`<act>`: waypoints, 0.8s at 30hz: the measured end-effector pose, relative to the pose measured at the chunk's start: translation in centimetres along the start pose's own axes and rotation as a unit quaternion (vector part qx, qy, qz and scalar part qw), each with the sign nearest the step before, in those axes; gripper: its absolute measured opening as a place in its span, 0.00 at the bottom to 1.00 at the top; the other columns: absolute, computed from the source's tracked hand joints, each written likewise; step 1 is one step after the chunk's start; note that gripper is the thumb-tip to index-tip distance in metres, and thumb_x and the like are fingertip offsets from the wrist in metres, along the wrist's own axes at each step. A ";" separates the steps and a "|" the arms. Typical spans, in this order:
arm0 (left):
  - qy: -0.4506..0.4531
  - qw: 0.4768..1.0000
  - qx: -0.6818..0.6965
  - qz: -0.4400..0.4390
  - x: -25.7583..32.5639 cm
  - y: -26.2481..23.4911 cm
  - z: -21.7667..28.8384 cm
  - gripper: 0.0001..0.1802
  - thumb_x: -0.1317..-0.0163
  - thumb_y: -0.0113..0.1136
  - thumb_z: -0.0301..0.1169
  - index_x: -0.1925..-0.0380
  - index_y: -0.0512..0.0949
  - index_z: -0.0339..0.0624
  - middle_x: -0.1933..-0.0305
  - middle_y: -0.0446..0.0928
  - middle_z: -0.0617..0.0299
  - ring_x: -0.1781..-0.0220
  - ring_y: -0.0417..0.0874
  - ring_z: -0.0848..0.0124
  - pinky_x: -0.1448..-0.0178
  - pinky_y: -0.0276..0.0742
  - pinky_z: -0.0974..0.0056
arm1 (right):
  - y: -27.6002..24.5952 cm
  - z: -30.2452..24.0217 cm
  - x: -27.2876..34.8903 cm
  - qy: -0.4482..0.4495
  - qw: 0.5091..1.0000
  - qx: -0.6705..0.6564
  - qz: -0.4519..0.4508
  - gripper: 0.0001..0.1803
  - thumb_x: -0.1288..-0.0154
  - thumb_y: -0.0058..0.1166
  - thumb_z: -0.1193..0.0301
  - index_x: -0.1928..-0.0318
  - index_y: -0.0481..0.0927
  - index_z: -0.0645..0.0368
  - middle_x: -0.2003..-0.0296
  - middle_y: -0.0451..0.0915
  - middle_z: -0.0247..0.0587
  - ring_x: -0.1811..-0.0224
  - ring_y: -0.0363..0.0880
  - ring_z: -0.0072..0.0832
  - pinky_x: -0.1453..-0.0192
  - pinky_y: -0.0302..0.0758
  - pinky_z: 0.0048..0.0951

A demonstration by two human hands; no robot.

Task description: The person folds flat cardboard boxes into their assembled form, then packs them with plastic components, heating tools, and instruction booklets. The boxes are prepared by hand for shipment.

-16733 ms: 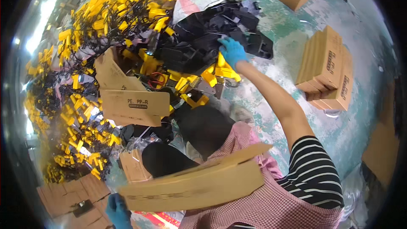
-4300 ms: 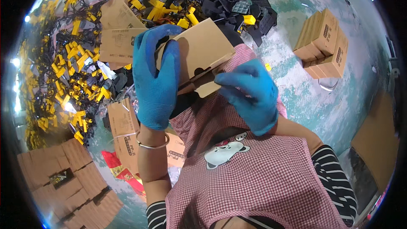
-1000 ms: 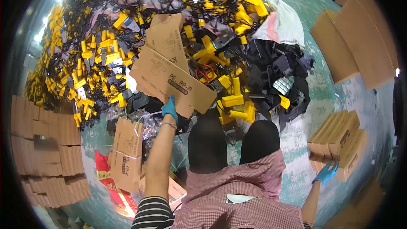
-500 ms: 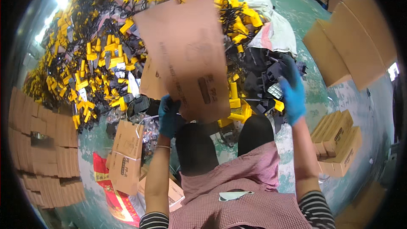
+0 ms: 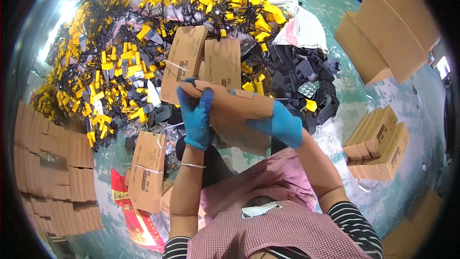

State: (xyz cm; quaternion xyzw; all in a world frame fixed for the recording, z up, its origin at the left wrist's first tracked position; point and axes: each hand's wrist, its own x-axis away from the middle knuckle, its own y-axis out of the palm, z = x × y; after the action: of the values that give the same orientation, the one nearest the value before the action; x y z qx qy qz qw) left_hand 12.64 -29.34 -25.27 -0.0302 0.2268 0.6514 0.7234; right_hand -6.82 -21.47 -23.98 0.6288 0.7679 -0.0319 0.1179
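While we sit on the floor (image 5: 383, 91), our left hand (image 5: 196, 115) and right hand (image 5: 280, 125) both grip a flat cardboard box blank (image 5: 237, 115) above our lap, held close, facing the heap of yellow-and-black parts (image 5: 143, 33)

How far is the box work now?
Done: assembled boxes stand stacked on the right. In hand: both hands, left and right, hold one cardboard piece. Left: flat cardboard bundles and a big pile of yellow and black parts lie on the floor.
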 end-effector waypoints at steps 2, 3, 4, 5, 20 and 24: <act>-0.115 0.991 0.070 -0.003 1.0 -0.3 -0.8 0.26 0.35 0.67 0.27 0.41 0.67 0.42 0.48 0.74 0.62 0.46 0.76 0.70 0.37 0.72 0.64 | 0.6 1.0 1.7 0.051 0.994 -0.101 0.007 0.33 0.37 0.64 0.75 0.32 0.70 0.59 0.39 0.77 0.36 0.40 0.74 0.23 0.31 0.68 0.29; -0.107 0.993 0.042 -0.008 1.4 -1.1 -1.8 0.26 0.36 0.66 0.27 0.40 0.68 0.41 0.47 0.77 0.59 0.45 0.78 0.68 0.37 0.73 0.64 | 1.0 1.3 2.4 0.035 0.996 -0.081 0.027 0.34 0.37 0.65 0.75 0.31 0.69 0.60 0.39 0.77 0.36 0.39 0.73 0.23 0.31 0.68 0.28; -0.110 0.993 0.042 -0.011 1.8 -1.1 -1.6 0.26 0.36 0.66 0.27 0.40 0.68 0.41 0.47 0.77 0.59 0.45 0.78 0.68 0.37 0.73 0.64 | 1.0 1.6 2.8 0.020 0.997 -0.060 0.047 0.35 0.38 0.66 0.75 0.31 0.68 0.60 0.39 0.76 0.37 0.38 0.72 0.23 0.31 0.68 0.28; -0.111 0.992 0.049 -0.038 2.3 -1.2 -1.2 0.27 0.37 0.65 0.25 0.39 0.68 0.41 0.44 0.77 0.57 0.42 0.78 0.68 0.36 0.73 0.64 | 0.8 1.3 3.4 0.037 0.990 -0.130 0.032 0.38 0.38 0.68 0.66 0.30 0.67 0.60 0.36 0.74 0.39 0.34 0.70 0.26 0.28 0.64 0.30; -0.094 0.995 0.013 -0.002 12.6 2.0 -1.1 0.35 0.28 0.45 0.43 0.27 0.58 0.34 0.25 0.62 0.48 0.26 0.66 0.59 0.22 0.59 0.56 | 3.0 2.3 8.1 0.074 0.963 -0.051 0.254 0.30 0.36 0.61 0.75 0.34 0.68 0.61 0.42 0.74 0.40 0.37 0.71 0.26 0.31 0.66 0.29; 0.005 0.956 -0.274 -0.105 14.0 2.8 -0.2 0.33 0.29 0.46 0.32 0.26 0.55 0.32 0.24 0.61 0.45 0.22 0.62 0.55 0.21 0.56 0.55 | 3.4 3.9 9.7 0.034 0.948 0.108 0.298 0.32 0.40 0.59 0.79 0.35 0.68 0.62 0.41 0.75 0.46 0.36 0.74 0.35 0.30 0.67 0.32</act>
State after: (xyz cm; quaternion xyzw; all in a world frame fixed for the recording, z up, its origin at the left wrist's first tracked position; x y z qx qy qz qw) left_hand 10.58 -15.99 -29.84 -0.2541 0.0384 0.6086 0.7507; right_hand -4.70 -12.24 -29.61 0.8386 0.5412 -0.0563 0.0269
